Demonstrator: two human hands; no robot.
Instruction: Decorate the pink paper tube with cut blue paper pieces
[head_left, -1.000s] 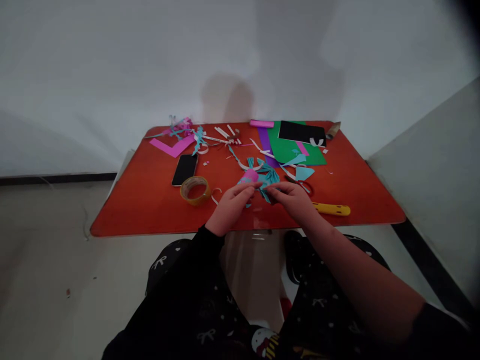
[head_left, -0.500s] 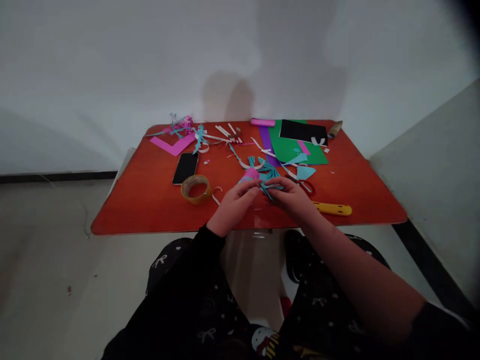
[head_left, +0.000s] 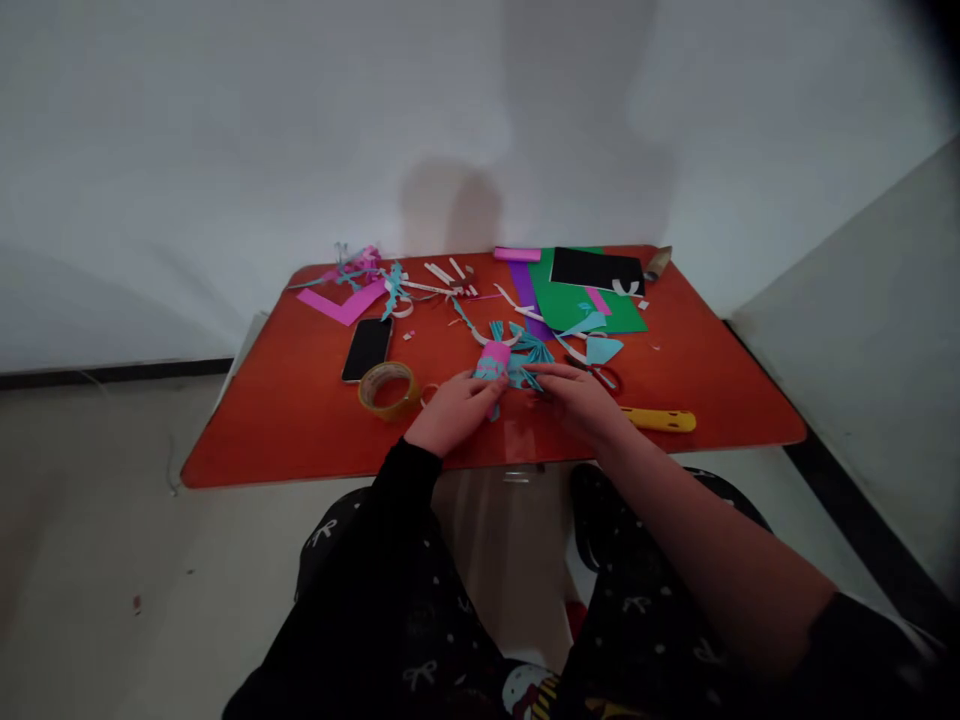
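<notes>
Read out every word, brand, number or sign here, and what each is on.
No text is readable.
Tape roll: faint print inside, too small and blurred to read.
Smartphone: dark screen, no lettering visible.
Patterned dark clothing: bow pictures, no readable words.

pink-and-blue roll (head_left: 493,358) partly covered by left hand (head_left: 454,410), yellow tool (head_left: 665,420) with inner end hidden behind right hand (head_left: 579,402), blue paper (head_left: 531,381) pinched there, folds too small to make out, lettering inside tape roll (head_left: 403,404) illegible, left sleeve (head_left: 352,590) cut off at bottom edge
</notes>
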